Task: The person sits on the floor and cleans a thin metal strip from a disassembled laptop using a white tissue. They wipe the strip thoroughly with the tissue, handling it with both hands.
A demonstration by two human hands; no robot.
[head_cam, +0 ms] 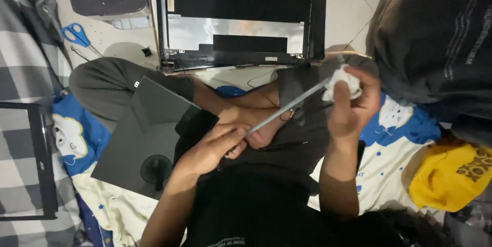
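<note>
Pale tiled floor, dim light

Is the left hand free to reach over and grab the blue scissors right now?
Probably not as it stands: the left hand is pinching the end of a thin grey strip, and the blue scissors lie well off on the floor beyond the knee.

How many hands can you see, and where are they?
2. The left hand holds the near end of a thin grey strip; the right hand presses a white wad against its far end.
</note>
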